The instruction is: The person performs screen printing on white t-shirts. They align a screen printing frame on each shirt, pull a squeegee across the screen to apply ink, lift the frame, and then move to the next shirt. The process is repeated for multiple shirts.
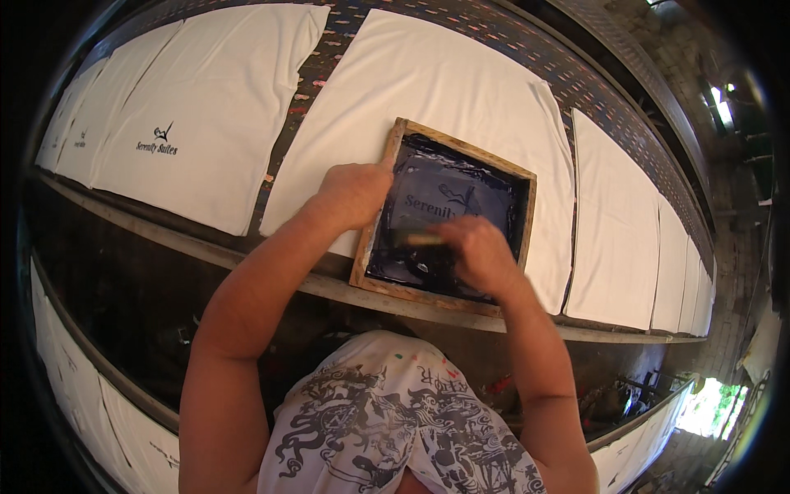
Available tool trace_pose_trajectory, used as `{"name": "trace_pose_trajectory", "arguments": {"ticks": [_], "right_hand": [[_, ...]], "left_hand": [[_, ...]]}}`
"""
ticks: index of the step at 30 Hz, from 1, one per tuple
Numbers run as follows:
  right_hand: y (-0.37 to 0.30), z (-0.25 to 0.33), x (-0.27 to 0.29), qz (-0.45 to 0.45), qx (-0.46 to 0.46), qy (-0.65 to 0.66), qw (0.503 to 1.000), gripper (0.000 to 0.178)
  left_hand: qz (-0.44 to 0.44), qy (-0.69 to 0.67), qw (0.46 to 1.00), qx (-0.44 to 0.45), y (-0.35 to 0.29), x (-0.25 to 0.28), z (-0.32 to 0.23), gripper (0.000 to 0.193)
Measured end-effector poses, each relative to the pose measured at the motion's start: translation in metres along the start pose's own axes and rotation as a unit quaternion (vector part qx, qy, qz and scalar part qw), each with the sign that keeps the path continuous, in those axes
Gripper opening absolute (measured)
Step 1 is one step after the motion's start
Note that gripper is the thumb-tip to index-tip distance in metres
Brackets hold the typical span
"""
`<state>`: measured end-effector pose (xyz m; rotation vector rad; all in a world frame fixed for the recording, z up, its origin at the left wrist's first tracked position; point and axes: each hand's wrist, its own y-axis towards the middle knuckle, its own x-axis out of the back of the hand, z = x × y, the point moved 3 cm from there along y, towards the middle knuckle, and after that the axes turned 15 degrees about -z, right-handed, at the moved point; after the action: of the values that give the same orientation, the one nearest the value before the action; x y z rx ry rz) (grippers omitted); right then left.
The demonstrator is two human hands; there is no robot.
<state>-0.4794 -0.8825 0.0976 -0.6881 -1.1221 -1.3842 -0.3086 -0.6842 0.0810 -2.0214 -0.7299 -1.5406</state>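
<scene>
Patterned shirt (pixel 403 403), left hand (pixel 358 193) clenched on wooden frame (pixel 364 262), right hand (pixel 479 253) curled round blurred bar (pixel 421 239)

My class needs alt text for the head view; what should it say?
A person's left hand holds a wooden-framed screen on a white cloth while the right hand holds a blurred tool inside it, among dark smears. More white cloths line the table, some printed.

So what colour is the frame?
Light brown: the frame is bare-looking wood, seen best in the head view.
</scene>
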Motion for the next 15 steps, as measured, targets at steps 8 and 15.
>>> {"name": "trace_pose_trajectory", "arguments": {"ticks": [8, 15], "right_hand": [[0.067, -0.07, -0.018, -0.098, -0.054, -0.041, 0.993, 0.059], [-0.023, 0.012, -0.025, -0.091, 0.016, -0.047, 0.995, 0.066]], "left_hand": [[0.0, 0.007, 1.0, 0.012, -0.001, 0.0, 0.0, 0.07], [0.004, 0.001, 1.0, 0.019, -0.003, -0.002, -0.002, 0.071]]}}
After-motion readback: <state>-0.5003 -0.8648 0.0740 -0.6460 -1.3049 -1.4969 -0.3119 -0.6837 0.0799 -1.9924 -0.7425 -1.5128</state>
